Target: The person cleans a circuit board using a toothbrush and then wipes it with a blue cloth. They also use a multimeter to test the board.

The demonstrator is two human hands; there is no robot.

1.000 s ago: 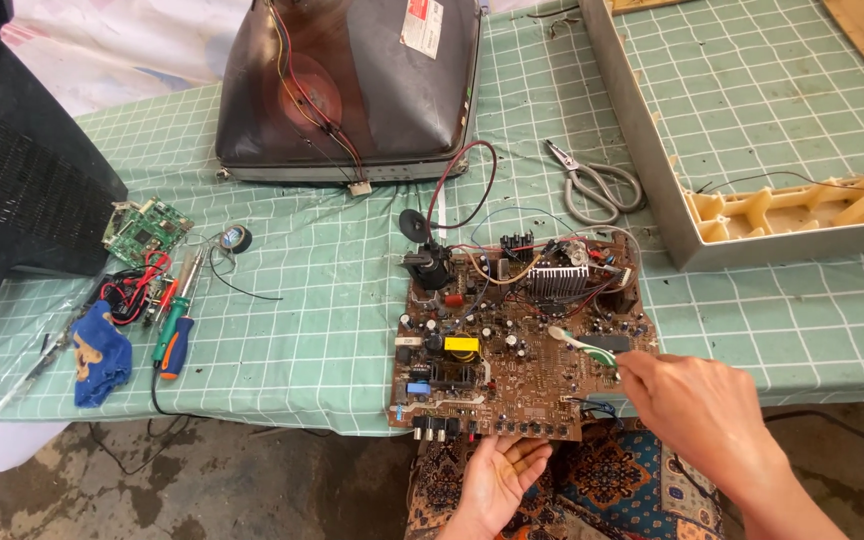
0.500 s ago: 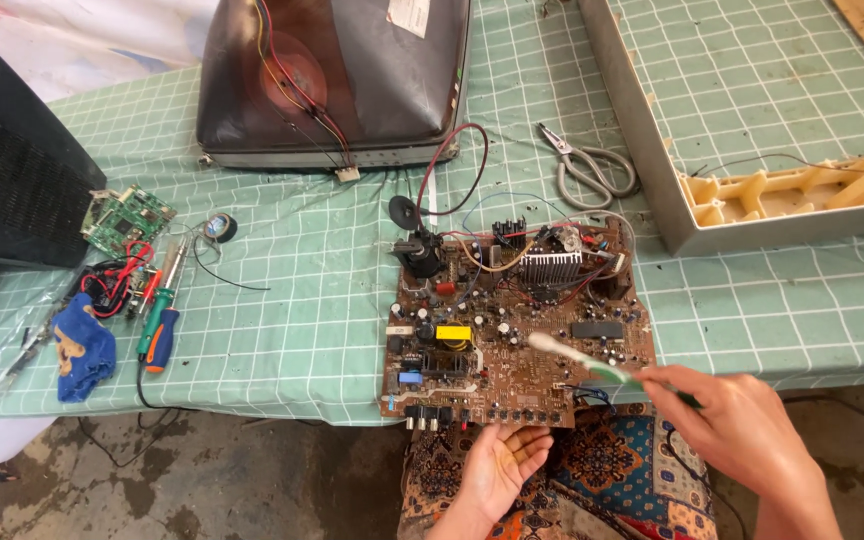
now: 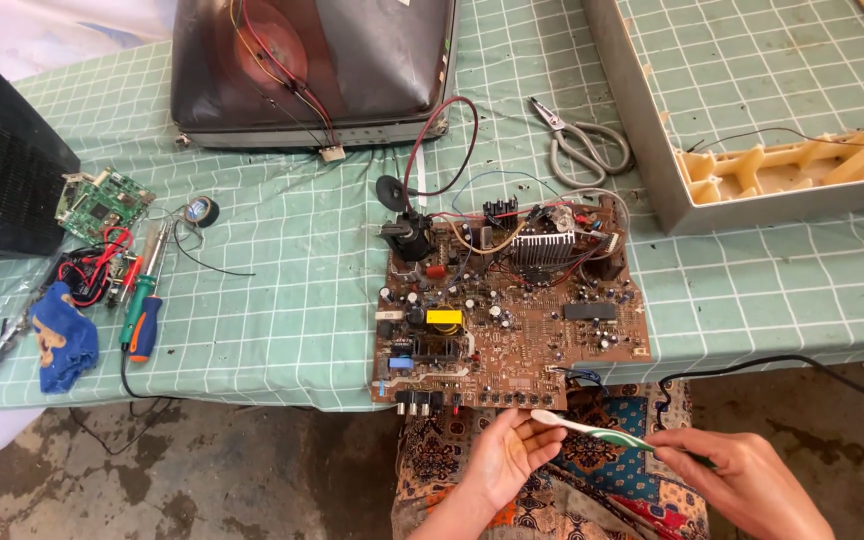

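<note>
A brown circuit board (image 3: 512,320) crowded with components lies at the near edge of the green grid mat (image 3: 282,300). Below that edge, over patterned cloth on my lap, my right hand (image 3: 742,480) grips the handle of a white and green toothbrush (image 3: 592,430). Its brush head points left and rests against the fingers of my left hand (image 3: 507,455), which is palm up with fingers spread. Both hands are off the board, just in front of it.
A picture tube (image 3: 312,60) with red wires stands at the back. Pliers (image 3: 582,140) lie right of it, beside a grey tray (image 3: 652,170) holding a beige plastic part. At left are a black housing (image 3: 2,180), a small green board (image 3: 102,205), a screwdriver (image 3: 142,320), a blue cloth (image 3: 62,335).
My right hand has pulled the toothbrush back off the circuit board toward me. The brush head now meets my left hand's fingers below the table edge.
</note>
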